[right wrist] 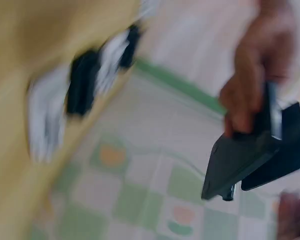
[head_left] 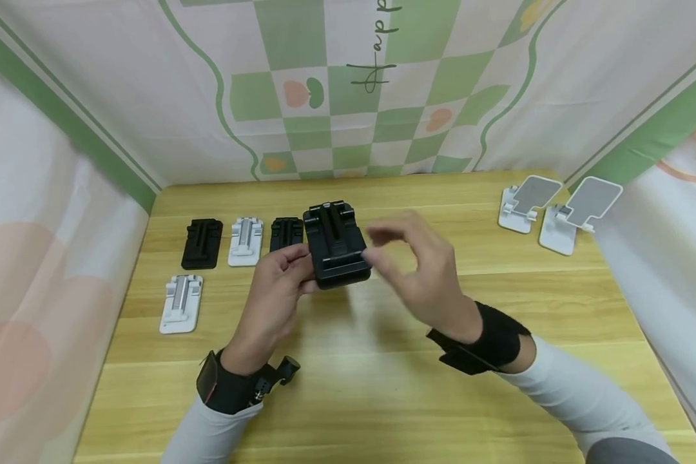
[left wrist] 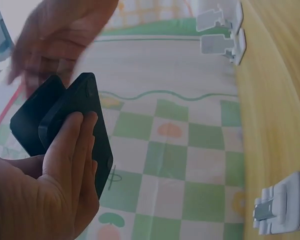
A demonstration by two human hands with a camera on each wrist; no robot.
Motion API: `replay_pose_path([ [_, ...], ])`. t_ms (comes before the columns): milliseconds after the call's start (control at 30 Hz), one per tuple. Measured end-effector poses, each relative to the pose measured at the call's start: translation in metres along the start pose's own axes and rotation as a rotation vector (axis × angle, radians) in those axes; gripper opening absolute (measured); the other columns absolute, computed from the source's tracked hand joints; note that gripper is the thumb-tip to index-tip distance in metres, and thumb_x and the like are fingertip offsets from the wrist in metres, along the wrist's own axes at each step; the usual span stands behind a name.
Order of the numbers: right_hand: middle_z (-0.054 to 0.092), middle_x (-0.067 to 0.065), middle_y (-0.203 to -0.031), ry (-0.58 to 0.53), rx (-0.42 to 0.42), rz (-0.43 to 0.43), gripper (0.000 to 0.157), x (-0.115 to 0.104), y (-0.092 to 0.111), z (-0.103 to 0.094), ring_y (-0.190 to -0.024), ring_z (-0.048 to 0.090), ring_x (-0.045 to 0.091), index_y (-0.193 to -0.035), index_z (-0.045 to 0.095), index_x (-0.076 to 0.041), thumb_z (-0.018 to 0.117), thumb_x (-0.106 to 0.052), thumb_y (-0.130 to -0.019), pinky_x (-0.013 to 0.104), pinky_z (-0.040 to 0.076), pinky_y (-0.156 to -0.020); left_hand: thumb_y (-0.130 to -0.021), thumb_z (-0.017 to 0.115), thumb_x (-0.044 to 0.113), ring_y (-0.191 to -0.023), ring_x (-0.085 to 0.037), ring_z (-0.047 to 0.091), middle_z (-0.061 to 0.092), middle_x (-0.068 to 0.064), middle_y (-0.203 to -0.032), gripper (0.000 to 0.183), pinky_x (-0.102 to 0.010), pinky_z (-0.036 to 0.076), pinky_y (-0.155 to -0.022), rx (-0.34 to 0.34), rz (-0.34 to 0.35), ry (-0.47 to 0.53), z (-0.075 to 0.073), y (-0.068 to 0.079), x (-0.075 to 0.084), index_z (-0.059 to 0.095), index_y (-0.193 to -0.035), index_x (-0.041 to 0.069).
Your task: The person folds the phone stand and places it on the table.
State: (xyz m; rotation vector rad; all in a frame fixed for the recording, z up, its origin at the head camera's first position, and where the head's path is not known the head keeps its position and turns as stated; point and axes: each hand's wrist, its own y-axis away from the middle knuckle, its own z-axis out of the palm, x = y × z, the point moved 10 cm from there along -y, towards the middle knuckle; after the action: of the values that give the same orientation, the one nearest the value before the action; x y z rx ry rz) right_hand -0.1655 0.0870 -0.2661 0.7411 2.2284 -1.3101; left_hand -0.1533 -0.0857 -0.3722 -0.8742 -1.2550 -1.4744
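In the head view a black folding phone stand (head_left: 336,248) is held up above the table by my left hand (head_left: 281,283), which grips it from its left side. The left wrist view shows the fingers of my left hand (left wrist: 65,170) flat along the base of the stand (left wrist: 82,120), the plate tilted away from it. My right hand (head_left: 417,270) is blurred beside the stand's right edge, thumb and fingers spread apart, thumb tip right at the edge. In the right wrist view the stand (right wrist: 245,155) hangs from my left hand (right wrist: 255,85), and part of my right hand (right wrist: 292,215) shows low.
On the left of the wooden table (head_left: 354,386) lie folded stands: a black one (head_left: 202,243), a white one (head_left: 246,241), another black one (head_left: 286,232) partly hidden, and a white one (head_left: 182,304) nearer. Two unfolded white stands (head_left: 530,203) stand at the far right. A patterned cloth (head_left: 354,96) hangs behind.
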Motion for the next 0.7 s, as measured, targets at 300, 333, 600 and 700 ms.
replay_pose_path([
  [300, 0.056, 0.012, -0.127, -0.718, -0.385, 1.030, 0.039, 0.081, 0.037, 0.049, -0.113, 0.059, 0.021, -0.134, 0.049, 0.007, 0.048, -0.023, -0.109, 0.039, 0.053, -0.103, -0.104, 0.053, 0.004, -0.094, -0.012, 0.075, 0.070, -0.021, -0.123, 0.029, -0.022, 0.061, -0.080, -0.022, 0.015, -0.019, 0.002, 0.001, 0.001, 0.063, -0.130, -0.006],
  [333, 0.057, 0.011, -0.125, -0.739, -0.400, 1.040, 0.038, 0.081, 0.039, 0.051, -0.111, 0.061, 0.020, -0.133, 0.050, 0.007, 0.048, -0.022, -0.109, 0.039, 0.054, -0.103, -0.104, 0.053, 0.004, -0.095, -0.013, 0.075, 0.070, -0.022, -0.123, 0.029, -0.023, 0.062, -0.081, -0.025, 0.014, -0.023, 0.003, 0.001, 0.001, 0.063, -0.129, -0.006],
  [600, 0.056, 0.011, -0.124, -0.771, -0.408, 1.040, 0.036, 0.082, 0.040, 0.055, -0.106, 0.066, 0.017, -0.132, 0.049, 0.007, 0.050, -0.020, -0.108, 0.037, 0.056, -0.098, -0.107, 0.044, 0.006, -0.094, -0.013, 0.075, 0.068, -0.020, -0.120, 0.033, -0.026, 0.062, -0.080, -0.046, -0.017, 0.073, 0.004, 0.000, -0.002, 0.058, -0.133, -0.010],
  [700, 0.056, 0.011, -0.124, -0.765, -0.412, 1.042, 0.035, 0.084, 0.039, 0.055, -0.106, 0.066, 0.017, -0.131, 0.050, 0.007, 0.050, -0.020, -0.108, 0.037, 0.056, -0.098, -0.111, 0.036, 0.013, -0.087, -0.013, 0.076, 0.067, -0.013, -0.107, 0.037, -0.026, 0.063, -0.077, -0.058, -0.026, 0.154, 0.005, -0.001, 0.000, 0.054, -0.131, -0.013],
])
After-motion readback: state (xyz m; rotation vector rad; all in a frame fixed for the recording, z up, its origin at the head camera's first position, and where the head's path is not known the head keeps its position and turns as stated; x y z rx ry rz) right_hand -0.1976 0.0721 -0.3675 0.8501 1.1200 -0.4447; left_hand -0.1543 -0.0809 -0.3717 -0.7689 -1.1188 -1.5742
